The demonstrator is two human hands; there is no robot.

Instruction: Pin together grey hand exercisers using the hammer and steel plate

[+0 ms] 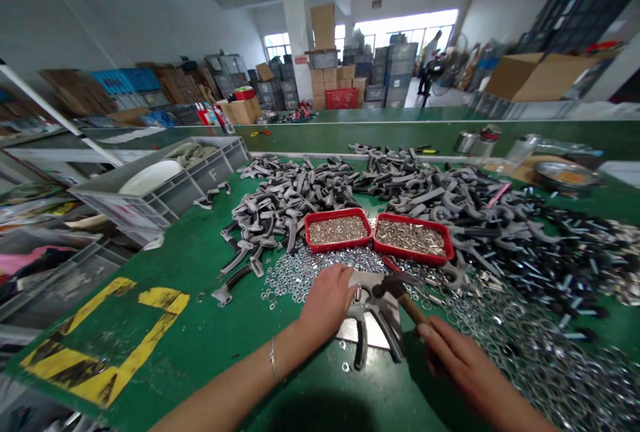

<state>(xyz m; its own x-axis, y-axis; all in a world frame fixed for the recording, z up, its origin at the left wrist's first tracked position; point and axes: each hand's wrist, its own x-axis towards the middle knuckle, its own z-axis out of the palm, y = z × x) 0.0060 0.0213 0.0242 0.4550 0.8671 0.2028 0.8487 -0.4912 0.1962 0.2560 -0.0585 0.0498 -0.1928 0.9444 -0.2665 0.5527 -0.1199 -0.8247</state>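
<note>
My right hand (445, 351) is wrapped around the wooden handle of a hammer (410, 309). The dark hammer head hangs over a metal plate (350, 331). Two curved arms of a grey-and-black handle part (361, 339) spread toward me across that plate. At its upper end, my left hand (326, 300) has its fingers closed on the part, beside a small upright metal pin. The left fingertips are partly hidden. Just beyond, a red tray of small metal pieces (310, 245) stands beside a red tray of pins (447, 255).
Behind the trays lies a heap of grey-and-black handle parts (320, 182). Loose washers (295, 275) surround the plate, and metal rings (530, 345) cover the right side with black-headed bolts (545, 259). A grey crate (200, 175) stands left. A person (431, 62) is far back.
</note>
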